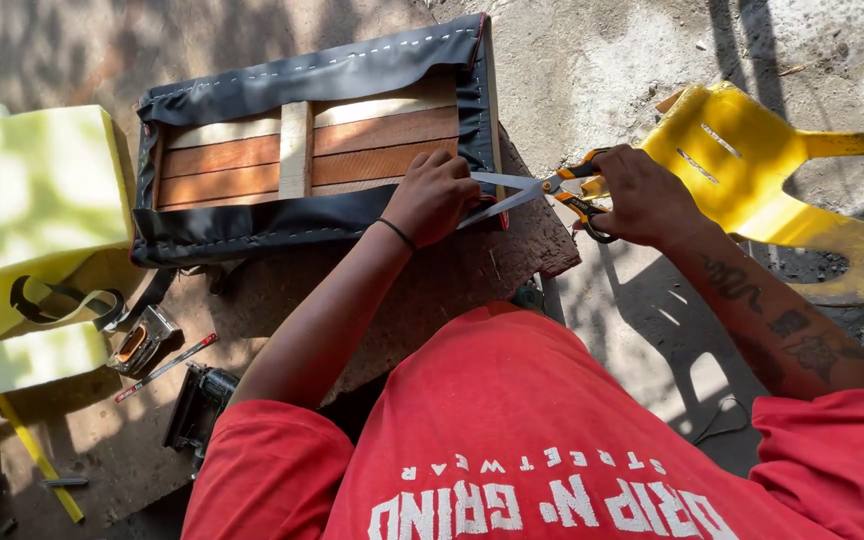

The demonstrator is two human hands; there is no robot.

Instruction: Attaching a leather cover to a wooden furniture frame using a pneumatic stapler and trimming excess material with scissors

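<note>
The biggest thing in hand is the seat frame (312, 140), lying upside down on a rough board bench (472, 270) set low over the concrete ground (592, 60): wooden slats show through its underside, and black vinyl cover (252, 225) is wrapped round the edges and folded onto the back. The frame looks stiff and fairly heavy, best lifted by its wooden rails, while the vinyl looks thin, limp and a little slick, so it would need pinching close to any cut to stay taut. The left hand (432, 195) is curled shut, pressing and gripping the vinyl edge at the frame's near right corner. The right hand (637, 190) is closed through the orange and black loops of the scissors (527, 190), whose pale blades stand open, tips right at the left hand's knuckles and the vinyl edge. The scissors look light and rigid; the loops are the safe hold. To the left lie pale yellow-green foam blocks (32, 190), soft and bulky; a yellow plastic chair (752, 160) lies tipped at right. Smaller still, a staple tool (142, 340) and a red-handled pencil-like tool (167, 367) lie on the board's near left.
</note>
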